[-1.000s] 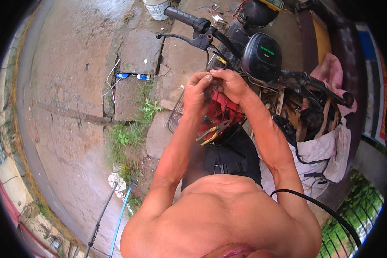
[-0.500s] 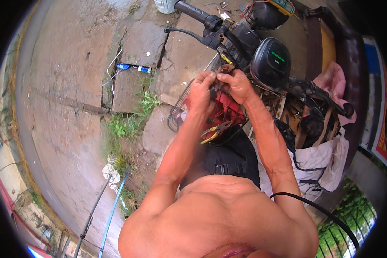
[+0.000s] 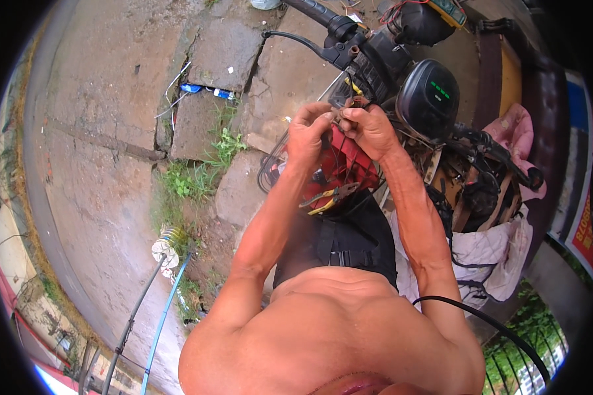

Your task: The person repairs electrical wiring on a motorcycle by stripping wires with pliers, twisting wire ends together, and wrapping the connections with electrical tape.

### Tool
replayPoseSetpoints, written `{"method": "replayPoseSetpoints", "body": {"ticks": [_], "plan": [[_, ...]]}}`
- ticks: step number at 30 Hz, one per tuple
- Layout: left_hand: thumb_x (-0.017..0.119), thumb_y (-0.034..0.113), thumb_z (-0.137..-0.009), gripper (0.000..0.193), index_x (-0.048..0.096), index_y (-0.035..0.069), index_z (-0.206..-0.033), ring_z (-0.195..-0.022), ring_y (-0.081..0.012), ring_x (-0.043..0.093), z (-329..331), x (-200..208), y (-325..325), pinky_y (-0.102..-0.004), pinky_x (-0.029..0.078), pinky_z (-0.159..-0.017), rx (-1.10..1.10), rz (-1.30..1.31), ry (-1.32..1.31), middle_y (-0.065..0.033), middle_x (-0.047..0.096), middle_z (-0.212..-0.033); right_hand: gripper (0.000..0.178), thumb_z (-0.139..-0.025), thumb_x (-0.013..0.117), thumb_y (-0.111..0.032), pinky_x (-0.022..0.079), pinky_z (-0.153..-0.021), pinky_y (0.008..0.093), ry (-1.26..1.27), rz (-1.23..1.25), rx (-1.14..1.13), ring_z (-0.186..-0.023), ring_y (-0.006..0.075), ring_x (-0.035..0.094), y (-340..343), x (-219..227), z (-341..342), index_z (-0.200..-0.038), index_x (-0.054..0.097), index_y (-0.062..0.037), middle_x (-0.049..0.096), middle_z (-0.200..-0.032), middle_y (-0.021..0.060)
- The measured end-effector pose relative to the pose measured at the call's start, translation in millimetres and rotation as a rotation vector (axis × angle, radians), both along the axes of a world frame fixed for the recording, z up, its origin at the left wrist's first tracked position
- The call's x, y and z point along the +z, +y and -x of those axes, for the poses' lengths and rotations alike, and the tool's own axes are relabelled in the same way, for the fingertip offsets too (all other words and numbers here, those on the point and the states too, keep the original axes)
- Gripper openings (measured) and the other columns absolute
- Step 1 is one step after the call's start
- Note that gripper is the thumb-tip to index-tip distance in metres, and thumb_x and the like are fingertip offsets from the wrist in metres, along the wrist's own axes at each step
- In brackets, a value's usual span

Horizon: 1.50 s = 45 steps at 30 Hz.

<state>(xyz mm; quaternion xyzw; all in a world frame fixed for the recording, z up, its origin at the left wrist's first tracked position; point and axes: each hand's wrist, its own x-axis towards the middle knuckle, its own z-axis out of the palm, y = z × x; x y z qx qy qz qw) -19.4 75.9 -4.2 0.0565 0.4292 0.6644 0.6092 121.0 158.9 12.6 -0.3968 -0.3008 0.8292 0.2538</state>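
The left hand (image 3: pixel 308 131) and the right hand (image 3: pixel 372 131) are brought together above the red container (image 3: pixel 357 163), with thumbs and forefingers nearly meeting. A small dark piece (image 3: pixel 337 121) appears to be pinched between the fingertips of both hands, midway between the thumbs; its exact kind cannot be told at this size. A fingertip grip is presumably used because the piece is too slight for the palm, and two-sided support likely keeps it steady. Both forearms are extended forward from the body, so that the piece is held in plain view. The yellow-handled pliers (image 3: pixel 339 193) are laid at the near side of the container, just beyond the black trousers (image 3: pixel 369 230), probably for easy reach. The display pod (image 3: pixel 425 99) is mounted beside the right hand, and the brake lever (image 3: pixel 300 39) is positioned beyond both hands, clear of the fingers.
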Motion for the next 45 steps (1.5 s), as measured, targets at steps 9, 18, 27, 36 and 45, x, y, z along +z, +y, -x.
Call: {"method": "replayPoseSetpoints", "body": {"ticks": [9, 18, 27, 36, 45], "plan": [[0.071, 0.009, -0.093, 0.018, 0.068, 0.001, -0.108, -0.077, -0.0047, 0.059, 14.6, 16.1, 9.1, -0.0203, 0.049, -0.069, -0.184, -0.067, 0.633, 0.0005, 0.067, -0.088, 0.009, -0.091, 0.067, -0.014, 0.045, -0.062, 0.0239, -0.009, 0.027, 0.0, -0.067, 0.0088, 0.057, 3.2, 2.1, -0.4, -0.096, 0.066, -0.0067, 0.065, -0.082, 0.0004], [0.068, 0.01, -0.094, 0.006, 0.065, 0.005, -0.095, -0.058, -0.0061, 0.052, 9.5, -0.6, 10.7, -0.0222, 0.04, -0.049, -0.175, -0.03, 0.19, 0.0001, 0.063, -0.077, 0.015, -0.09, 0.068, -0.011, 0.048, -0.067, 0.0225, 0.035, 0.042, -0.002, -0.071, 0.009, 0.059, 3.3, -3.3, -3.4, -0.103, 0.064, -0.0043, 0.066, -0.086, 0.0013], [0.069, 0.006, -0.094, 0.004, 0.065, 0.005, -0.096, -0.056, -0.0065, 0.051, 0.7, 0.9, 9.4, -0.0217, 0.038, -0.048, -0.095, -0.146, 0.029, -0.0013, 0.063, -0.079, 0.013, -0.092, 0.068, -0.007, 0.049, -0.069, 0.0217, 0.116, 0.091, 0.021, -0.072, 0.0092, 0.06, 7.0, 2.8, -7.7, -0.104, 0.064, -0.0036, 0.066, -0.088, 0.0017], [0.071, 0.005, -0.093, 0.004, 0.067, 0.004, -0.096, -0.061, -0.0059, 0.054, 1.2, -10.1, 4.5, -0.0205, 0.04, -0.051, -0.092, -0.069, -0.005, -0.0008, 0.065, -0.079, 0.018, -0.091, 0.069, -0.006, 0.05, -0.068, 0.0231, 0.038, 0.086, 0.041, -0.072, 0.0101, 0.06, 7.6, 4.1, -8.3, -0.107, 0.063, -0.0017, 0.066, -0.088, 0.0032], [0.072, 0.007, -0.093, 0.007, 0.069, 0.005, -0.099, -0.061, -0.0042, 0.053, -1.9, -11.2, 2.5, -0.0199, 0.04, -0.051, -0.081, -0.052, 0.124, 0.0012, 0.065, -0.078, 0.018, -0.09, 0.069, -0.008, 0.051, -0.069, 0.0238, -0.051, 0.061, 0.089, -0.075, 0.0106, 0.064, 10.3, 7.8, -10.3, -0.107, 0.063, -0.0029, 0.068, -0.089, 0.0039]]}}
